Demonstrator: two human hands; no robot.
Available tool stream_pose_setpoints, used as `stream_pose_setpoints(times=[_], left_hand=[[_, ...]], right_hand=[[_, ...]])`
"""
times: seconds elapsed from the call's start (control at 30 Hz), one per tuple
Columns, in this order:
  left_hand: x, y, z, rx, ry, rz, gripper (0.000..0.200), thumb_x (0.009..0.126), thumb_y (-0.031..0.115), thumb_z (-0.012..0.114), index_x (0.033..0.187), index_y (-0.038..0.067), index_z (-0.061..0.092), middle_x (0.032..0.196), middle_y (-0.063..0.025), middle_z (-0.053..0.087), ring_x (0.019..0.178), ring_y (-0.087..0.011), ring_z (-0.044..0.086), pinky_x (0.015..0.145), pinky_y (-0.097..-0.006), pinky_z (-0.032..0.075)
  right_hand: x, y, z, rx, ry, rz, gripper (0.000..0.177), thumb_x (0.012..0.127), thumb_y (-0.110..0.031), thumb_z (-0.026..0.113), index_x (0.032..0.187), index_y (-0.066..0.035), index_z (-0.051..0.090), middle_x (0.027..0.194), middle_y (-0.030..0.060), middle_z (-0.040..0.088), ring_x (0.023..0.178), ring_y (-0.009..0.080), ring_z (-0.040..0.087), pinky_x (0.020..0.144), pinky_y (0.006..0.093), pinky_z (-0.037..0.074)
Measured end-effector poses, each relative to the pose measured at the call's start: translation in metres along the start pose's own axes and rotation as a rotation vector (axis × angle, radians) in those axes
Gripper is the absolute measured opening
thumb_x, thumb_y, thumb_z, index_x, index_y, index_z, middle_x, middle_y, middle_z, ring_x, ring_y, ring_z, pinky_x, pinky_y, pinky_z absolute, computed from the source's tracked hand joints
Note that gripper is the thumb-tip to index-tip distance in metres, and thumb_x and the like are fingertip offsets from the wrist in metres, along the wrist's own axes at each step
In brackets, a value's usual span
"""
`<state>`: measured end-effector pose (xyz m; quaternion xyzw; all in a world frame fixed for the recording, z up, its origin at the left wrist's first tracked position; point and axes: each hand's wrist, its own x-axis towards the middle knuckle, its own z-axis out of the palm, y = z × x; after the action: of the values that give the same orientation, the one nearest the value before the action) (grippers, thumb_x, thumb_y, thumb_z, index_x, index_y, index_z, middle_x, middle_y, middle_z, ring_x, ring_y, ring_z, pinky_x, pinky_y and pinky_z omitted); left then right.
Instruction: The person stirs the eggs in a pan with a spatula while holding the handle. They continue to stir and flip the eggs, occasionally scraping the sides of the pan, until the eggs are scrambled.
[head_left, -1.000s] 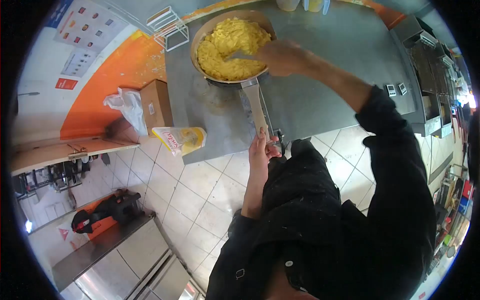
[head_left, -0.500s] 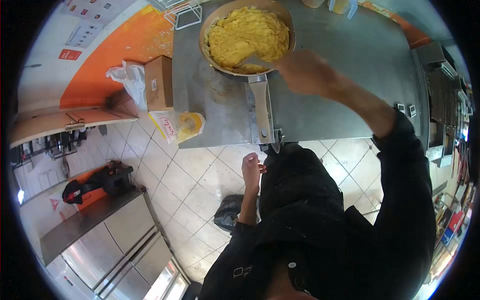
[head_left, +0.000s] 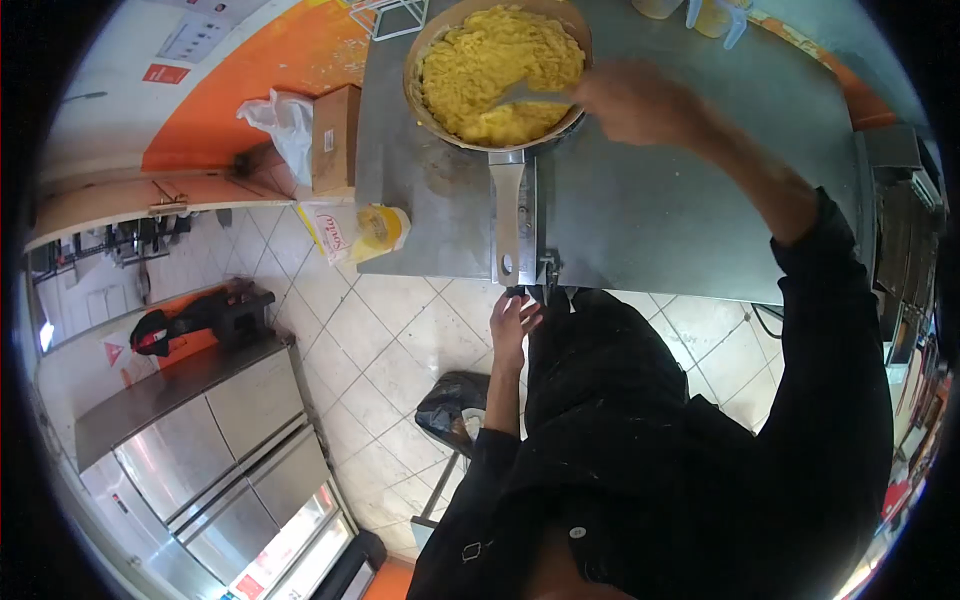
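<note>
A wide pan (head_left: 412, 95) full of lumpy yellow food (head_left: 490, 65) sits on the burner, its beige handle (head_left: 508, 215) pointing toward me. My right hand (head_left: 635, 102) is closed round a spatula (head_left: 535, 96), whose blade is in the food on the pan's right side. Just below the handle's end, at the front edge, my left hand (head_left: 513, 325) has its fingertips on a small black knob (head_left: 516, 291), partly hidden by the fingers.
The metal worktop (head_left: 680, 210) extends right of the pan. At its left front corner lies a yellow-and-white packet (head_left: 375, 232). Beyond are a cardboard box (head_left: 336, 140), a white bag (head_left: 282, 128), a wire rack (head_left: 385, 18) and plastic containers (head_left: 715, 17). A black bag (head_left: 445, 400) is on the floor.
My left hand has come up to the knob at the front edge. My right hand has shifted the spatula upward in the pan. The view has turned slightly.
</note>
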<state>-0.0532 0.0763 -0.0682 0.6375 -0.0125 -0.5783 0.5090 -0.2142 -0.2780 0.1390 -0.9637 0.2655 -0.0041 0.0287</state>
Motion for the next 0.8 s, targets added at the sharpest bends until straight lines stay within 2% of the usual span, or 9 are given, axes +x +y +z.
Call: stream_pose_setpoints(times=[0.03, 0.1, 0.27, 0.33, 0.37, 0.5, 0.6, 0.73, 0.8], left_hand=[[0.004, -0.004, -0.001, 0.006, 0.02, -0.011, 0.039, 0.097, 0.021, 0.055, 0.126, -0.003, 0.047, 0.114, -0.016, 0.06, 0.103, -0.0294, 0.065, 0.084, -0.0395, 0.057], [0.008, -0.013, -0.004, 0.022, 0.031, 0.036, 0.038, 0.097, 0.021, 0.055, 0.125, -0.003, 0.048, 0.112, -0.0152, 0.06, 0.103, -0.0293, 0.065, 0.084, -0.0397, 0.057], [0.026, -0.033, -0.004, 0.059, 0.147, 0.17, 0.034, 0.098, 0.024, 0.055, 0.117, -0.003, 0.052, 0.108, -0.0129, 0.062, 0.103, -0.0284, 0.065, 0.085, -0.0383, 0.057], [0.031, -0.039, -0.008, -0.18, 0.014, 0.139, 0.031, 0.1, 0.027, 0.053, 0.112, -0.002, 0.054, 0.104, -0.0111, 0.062, 0.103, -0.0276, 0.064, 0.086, -0.0355, 0.055], [0.032, -0.041, -0.003, -0.286, 0.044, 0.12, 0.032, 0.1, 0.03, 0.051, 0.106, -0.001, 0.056, 0.096, -0.0101, 0.064, 0.09, -0.0228, 0.067, 0.077, -0.0314, 0.056], [0.047, -0.047, -0.009, -0.567, 0.043, -0.05, 0.033, 0.1, 0.033, 0.05, 0.101, 0.001, 0.059, 0.091, -0.0097, 0.063, 0.091, -0.0225, 0.065, 0.077, -0.0323, 0.056], [0.053, -0.047, -0.014, -0.655, 0.026, -0.147, 0.033, 0.1, 0.034, 0.051, 0.097, 0.002, 0.06, 0.089, -0.0089, 0.065, 0.087, -0.0215, 0.066, 0.075, -0.0324, 0.057], [0.059, -0.041, -0.026, -0.762, -0.143, -0.271, 0.032, 0.101, 0.033, 0.048, 0.095, 0.003, 0.06, 0.081, -0.0064, 0.067, 0.078, -0.0211, 0.068, 0.07, -0.03, 0.059], [0.055, -0.039, -0.028, -0.76, -0.171, -0.271, 0.033, 0.101, 0.032, 0.046, 0.095, 0.003, 0.06, 0.081, -0.0067, 0.066, 0.08, -0.0214, 0.069, 0.07, -0.0303, 0.06]], right_hand=[[0.005, 0.005, -0.006, 0.003, 0.0, -0.009, 0.02, 0.079, -0.005, 0.058, 0.097, -0.001, 0.066, 0.087, 0.0178, 0.069, 0.086, 0.0322, 0.07, 0.075, 0.0461, 0.057], [0.02, 0.011, -0.018, 0.019, -0.148, 0.27, 0.018, 0.078, -0.006, 0.059, 0.094, -0.001, 0.066, 0.089, 0.0183, 0.07, 0.085, 0.0323, 0.07, 0.074, 0.0461, 0.057], [0.008, -0.013, -0.006, 0.069, -0.141, 0.134, 0.025, 0.079, -0.004, 0.058, 0.102, -0.005, 0.068, 0.088, 0.0159, 0.068, 0.082, 0.0339, 0.067, 0.072, 0.0466, 0.055], [-0.002, -0.009, -0.022, 0.14, -0.162, 0.1, 0.024, 0.08, -0.003, 0.058, 0.102, -0.005, 0.068, 0.087, 0.0161, 0.068, 0.081, 0.0345, 0.068, 0.072, 0.0467, 0.055], [-0.008, -0.002, -0.034, 0.08, -0.152, 0.099, 0.022, 0.08, -0.003, 0.058, 0.1, -0.004, 0.067, 0.086, 0.0161, 0.068, 0.081, 0.0347, 0.068, 0.072, 0.0463, 0.055], [0.013, 0.031, -0.011, -0.083, -0.116, 0.187, 0.022, 0.079, -0.002, 0.058, 0.099, -0.004, 0.067, 0.085, 0.0158, 0.068, 0.081, 0.0354, 0.068, 0.07, 0.0462, 0.056], [0.033, 0.014, -0.009, -0.044, -0.279, 0.129, 0.022, 0.077, -0.002, 0.058, 0.097, -0.004, 0.067, 0.088, 0.0159, 0.068, 0.084, 0.0344, 0.068, 0.069, 0.0459, 0.056], [0.011, -0.009, -0.036, 0.004, -0.244, 0.007, 0.02, 0.076, -0.001, 0.057, 0.093, -0.002, 0.066, 0.089, 0.0175, 0.069, 0.083, 0.0346, 0.068, 0.068, 0.0451, 0.056], [0.013, -0.004, -0.052, -0.099, -0.248, 0.076, 0.018, 0.076, -0.001, 0.056, 0.092, -0.001, 0.065, 0.087, 0.0176, 0.068, 0.084, 0.0345, 0.068, 0.067, 0.0452, 0.055]])
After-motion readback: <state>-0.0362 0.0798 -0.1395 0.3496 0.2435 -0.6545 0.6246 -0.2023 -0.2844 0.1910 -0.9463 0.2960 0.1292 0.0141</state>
